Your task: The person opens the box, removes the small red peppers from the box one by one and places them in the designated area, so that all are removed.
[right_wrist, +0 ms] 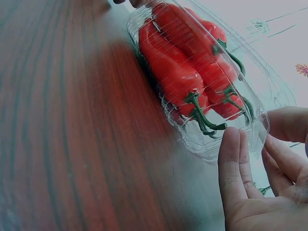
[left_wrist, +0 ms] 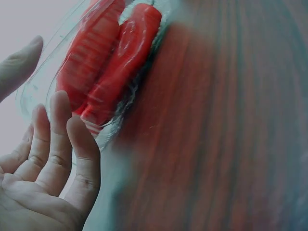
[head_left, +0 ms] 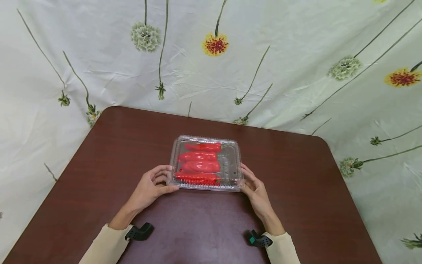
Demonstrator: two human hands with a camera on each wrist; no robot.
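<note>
A clear plastic clamshell box [head_left: 227, 161] with its lid down lies in front of me, near the middle of the table. Several long red peppers [head_left: 201, 167] sit inside in rows, their green stems [right_wrist: 199, 111] toward the right end. My left hand [head_left: 153, 186] holds the box's left end, thumb at the near corner and fingers along the side. At the opposite end my right hand [head_left: 254, 190] grips the near right corner between thumb and fingers. Whether the box's base touches the tabletop cannot be told.
The dark reddish-brown table [head_left: 296, 176] has rounded far corners. Behind it and along both sides hangs a white cloth [head_left: 184, 69] printed with flowers. Each wrist carries a small black device [head_left: 140, 231] at the cream sleeve's cuff.
</note>
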